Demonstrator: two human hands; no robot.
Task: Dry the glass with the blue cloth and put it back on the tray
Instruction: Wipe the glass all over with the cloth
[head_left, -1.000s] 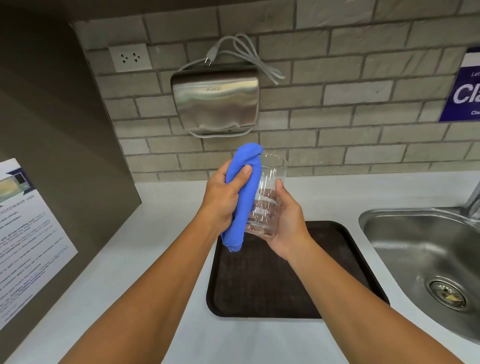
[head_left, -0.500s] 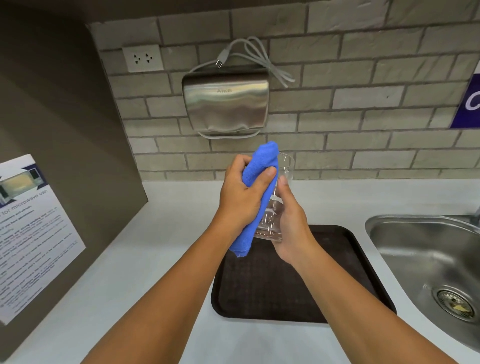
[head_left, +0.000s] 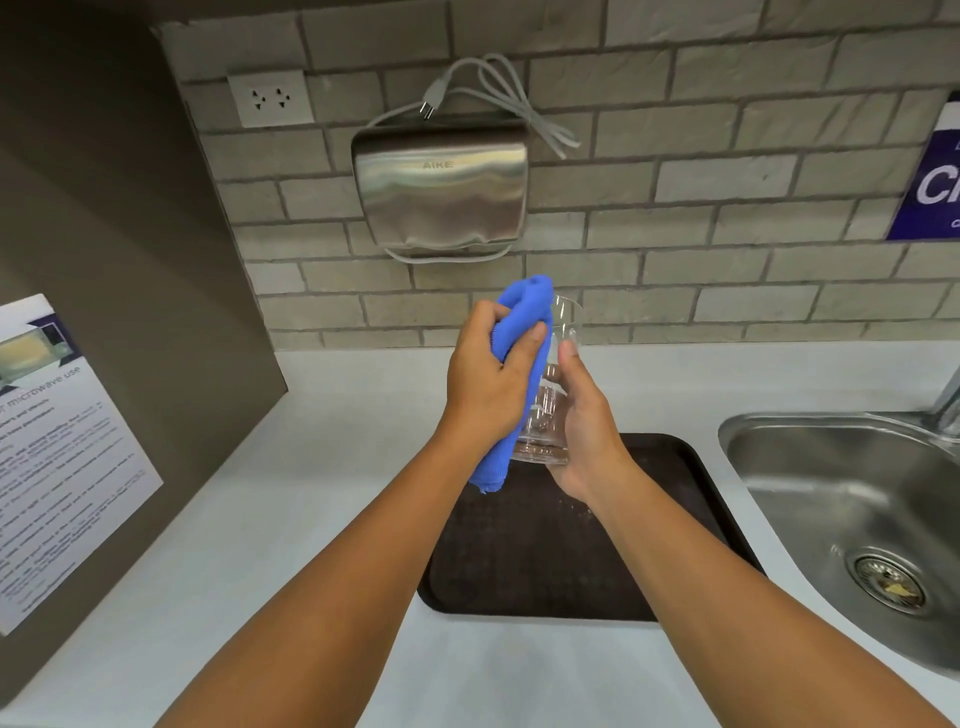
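Observation:
A clear drinking glass (head_left: 545, 415) is held upright in the air above the far end of a dark brown tray (head_left: 524, 561). My right hand (head_left: 587, 431) grips the glass from the right side. My left hand (head_left: 488, 384) clutches a blue cloth (head_left: 524, 306) and presses it against the left side of the glass. The cloth bunches above my fingers and hangs down below my palm. Part of the glass is hidden behind the cloth and my fingers. The tray lies flat on the white counter (head_left: 311, 519) with nothing on it.
A steel sink (head_left: 852, 509) with a drain sits to the right of the tray. A metal hand dryer (head_left: 441, 192) with a loose cord hangs on the brick wall, next to a socket (head_left: 270, 98). A brown side panel with a printed notice (head_left: 57, 457) stands at the left.
My left hand has slid the blue cloth further over the left side of the glass, covering more of it. Both hands stay over the tray's far end.

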